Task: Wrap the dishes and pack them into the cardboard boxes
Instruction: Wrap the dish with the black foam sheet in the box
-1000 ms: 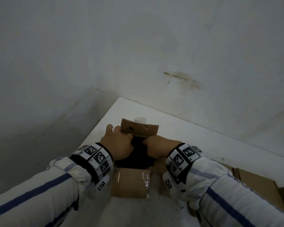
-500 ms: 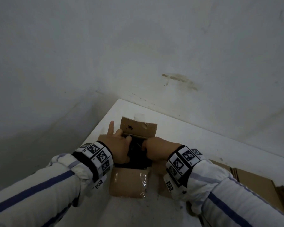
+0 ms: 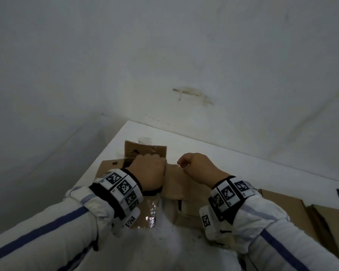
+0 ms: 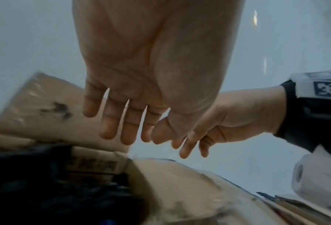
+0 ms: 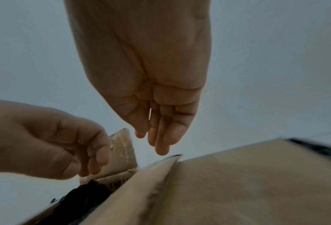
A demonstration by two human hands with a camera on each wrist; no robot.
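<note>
Clearly the cardboard box (image 3: 176, 192) sits near the table's (image 3: 213, 153) 9 o'clock corner, light and bendy, so take its flaps near the fold. Your left hand (image 3: 148, 172) and right hand (image 3: 197, 169) hover loosely curled and empty over something dark inside (image 5: 87, 196), probably fragile.

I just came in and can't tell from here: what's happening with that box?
A person is working over a small cardboard box at the corner of a white table. Something dark already lies inside. Both hands hover over it with relaxed fingers: the left hand above the opening, the right hand over the right-side flap. Neither grips anything. More flat cardboard lies to the right.
</note>
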